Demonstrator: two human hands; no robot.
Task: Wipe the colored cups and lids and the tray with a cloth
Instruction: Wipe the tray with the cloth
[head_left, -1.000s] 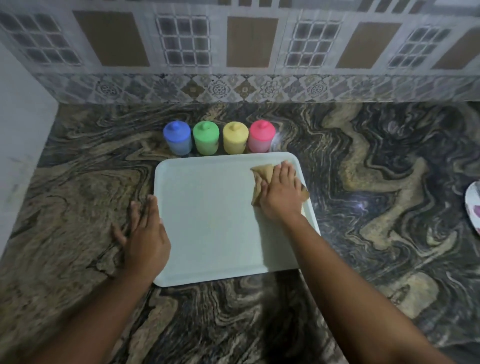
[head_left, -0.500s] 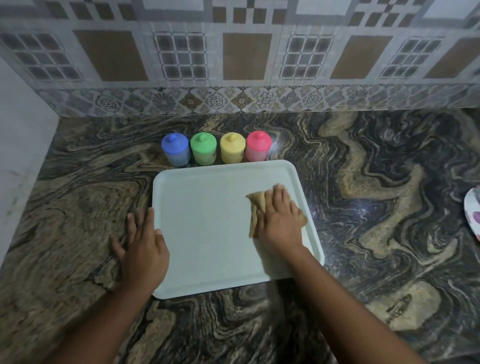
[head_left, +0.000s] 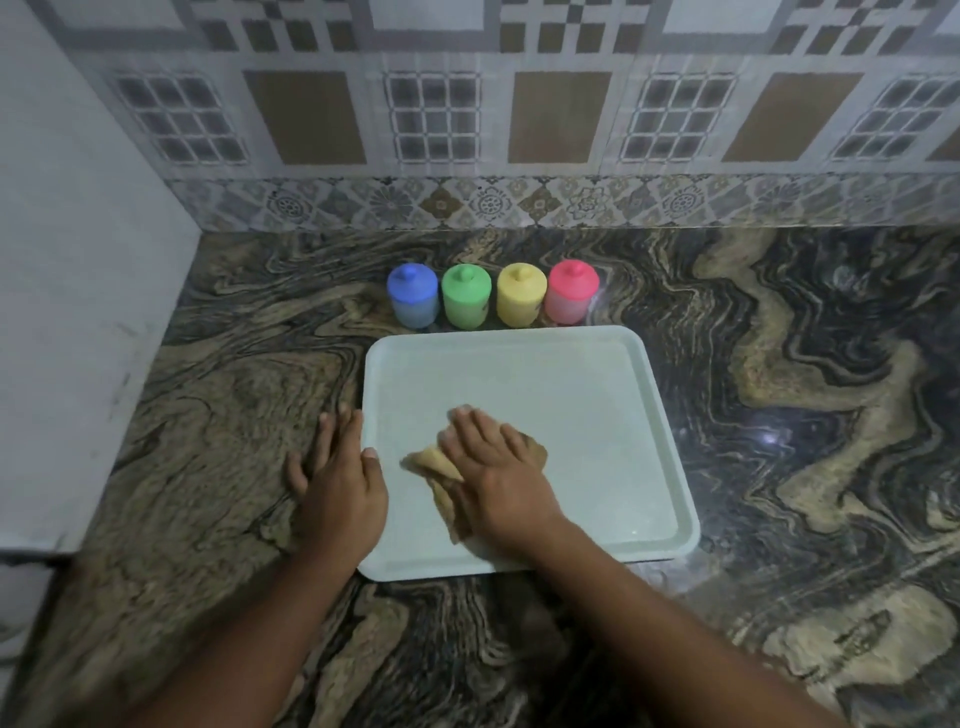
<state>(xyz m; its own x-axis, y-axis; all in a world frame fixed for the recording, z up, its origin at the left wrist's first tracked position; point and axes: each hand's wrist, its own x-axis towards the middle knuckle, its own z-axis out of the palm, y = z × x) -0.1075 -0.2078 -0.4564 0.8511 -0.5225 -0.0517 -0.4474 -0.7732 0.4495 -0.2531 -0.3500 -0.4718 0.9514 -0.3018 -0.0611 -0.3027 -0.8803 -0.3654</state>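
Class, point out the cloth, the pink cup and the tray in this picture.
cloth (head_left: 434, 461), head view, on its exposed folded corner.
pink cup (head_left: 573, 285), head view, on its lid.
tray (head_left: 571, 410), head view, on its bare floor.

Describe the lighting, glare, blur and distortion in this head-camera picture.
Head view: dim, even light, with one small glare spot on the marbled countertop right of the tray. Head view: tile lines on the wall bow from the wide lens. Head view: the right forearm looks soft near the bottom edge; the pink cup reads sharper.
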